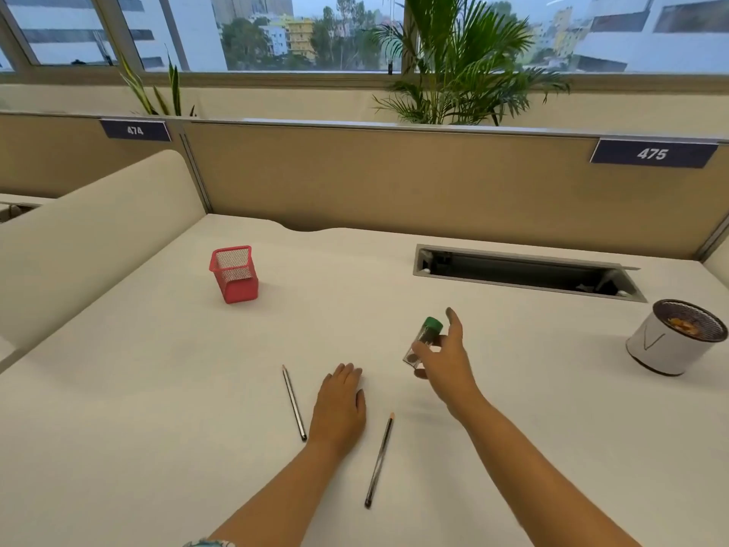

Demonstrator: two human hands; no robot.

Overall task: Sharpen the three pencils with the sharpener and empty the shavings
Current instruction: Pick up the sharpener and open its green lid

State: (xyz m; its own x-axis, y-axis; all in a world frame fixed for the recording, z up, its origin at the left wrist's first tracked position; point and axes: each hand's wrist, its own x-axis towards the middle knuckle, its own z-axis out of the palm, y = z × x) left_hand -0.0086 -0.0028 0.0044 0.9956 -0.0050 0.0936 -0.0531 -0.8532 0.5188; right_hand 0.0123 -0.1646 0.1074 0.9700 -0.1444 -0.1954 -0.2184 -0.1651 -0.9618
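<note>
My right hand [447, 359] holds a clear sharpener with a green cap [424, 339] a little above the white desk [157, 388], thumb and fingers around its body. My left hand [340, 404] lies palm down on the desk with its fingers together; whether a pencil is under it is hidden. One dark pencil [294, 402] lies just left of that hand, tip pointing away from me. A second dark pencil [379, 459] lies just right of the left wrist, tip also pointing away.
A red mesh pencil cup [234, 276] stands at the back left. A white bin with a mesh top and shavings inside [670, 341] sits at the right edge. A cable slot [524, 270] opens at the back right. A beige partition [394, 179] closes the far side.
</note>
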